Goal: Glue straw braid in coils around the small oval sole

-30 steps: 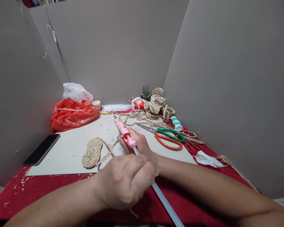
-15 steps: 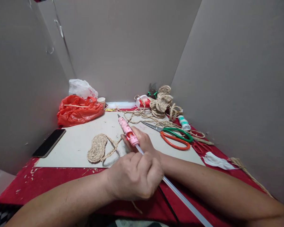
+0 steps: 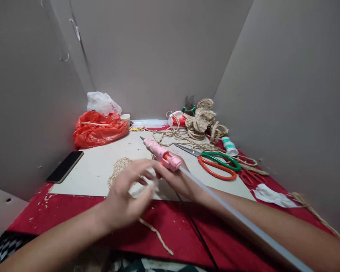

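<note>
My right hand (image 3: 177,175) is closed around a pink hot glue gun (image 3: 161,153), its dark nozzle aimed away to the left. A long translucent glue stick (image 3: 238,215) runs out of the gun's back, over my right forearm. Slightly smeared by motion, my left hand (image 3: 130,192) has its fingers apart and holds nothing that I can see. Behind it, partly hidden, lies a flat oval coil of braided twine (image 3: 119,170) on the pale board (image 3: 93,170). A loose twine end (image 3: 158,236) hangs over the red cloth below my left hand.
Scissors (image 3: 209,162) with green and orange handles lie to the right, near bundled twine (image 3: 200,121). A phone (image 3: 65,166) rests at the left. Farther back are a red plastic bag (image 3: 99,132), a paper cup (image 3: 125,119) and glue sticks (image 3: 149,123). Grey panels (image 3: 158,56) surround the table.
My left hand has let go of the glue stick and moved left, opening in front of the twine coil. The glue gun has turned, its back end swinging right and up. The view has shifted slightly.
</note>
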Available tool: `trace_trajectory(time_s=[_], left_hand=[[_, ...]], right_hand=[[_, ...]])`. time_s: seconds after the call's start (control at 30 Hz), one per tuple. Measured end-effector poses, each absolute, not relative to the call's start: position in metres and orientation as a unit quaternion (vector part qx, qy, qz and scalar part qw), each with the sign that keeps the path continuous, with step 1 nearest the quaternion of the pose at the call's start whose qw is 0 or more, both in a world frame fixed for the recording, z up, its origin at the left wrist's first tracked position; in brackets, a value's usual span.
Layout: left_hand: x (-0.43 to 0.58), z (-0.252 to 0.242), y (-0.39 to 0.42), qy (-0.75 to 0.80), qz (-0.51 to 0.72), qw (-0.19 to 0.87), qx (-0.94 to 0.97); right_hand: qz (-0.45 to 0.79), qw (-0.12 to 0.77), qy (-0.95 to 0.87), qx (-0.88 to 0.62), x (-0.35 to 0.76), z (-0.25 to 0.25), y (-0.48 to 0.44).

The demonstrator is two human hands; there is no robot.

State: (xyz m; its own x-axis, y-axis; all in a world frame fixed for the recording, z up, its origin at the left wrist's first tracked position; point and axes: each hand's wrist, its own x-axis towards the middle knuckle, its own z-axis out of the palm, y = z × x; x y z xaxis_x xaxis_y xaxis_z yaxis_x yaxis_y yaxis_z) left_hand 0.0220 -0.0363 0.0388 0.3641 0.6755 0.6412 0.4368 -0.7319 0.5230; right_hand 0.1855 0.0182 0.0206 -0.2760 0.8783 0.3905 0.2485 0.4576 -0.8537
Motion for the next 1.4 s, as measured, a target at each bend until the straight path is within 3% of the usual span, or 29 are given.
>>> trace_trajectory(time_s=[0.07,0.13,0.23,0.5,0.63,0.77,0.9,1.4], left_hand=[[-0.010,0.031,-0.015,0.523,0.426,0.113,0.730],[-0.041,0.021,0.011,0.664,0.320,0.084,0.671],[-0.069,0.006,0.041,0.765,0.160,0.075,0.619],[-0.046,-0.006,0.051,0.732,0.218,0.145,0.628],[-0.038,-0.003,0.046,0.668,0.339,0.321,0.579],[-0.037,0.004,0.039,0.619,0.334,0.470,0.534],[-0.041,0.014,0.033,0.539,0.406,0.590,0.444],[-0.050,0.015,0.038,0.412,0.472,0.685,0.372]], right_hand=[[0.416,0.438,-0.699,-0.383,0.186,0.027,0.016],[0.447,0.418,-0.689,-0.387,0.186,0.030,0.015],[0.471,0.404,-0.682,-0.387,0.184,0.027,0.016],[0.527,0.389,-0.669,-0.353,0.181,0.018,0.012],[0.574,0.374,-0.651,-0.328,0.181,0.024,0.001],[0.595,0.340,-0.646,-0.337,0.180,0.023,-0.004],[0.595,0.340,-0.650,-0.328,0.178,0.018,0.000],[0.497,0.362,-0.704,-0.357,0.182,0.021,0.007]])
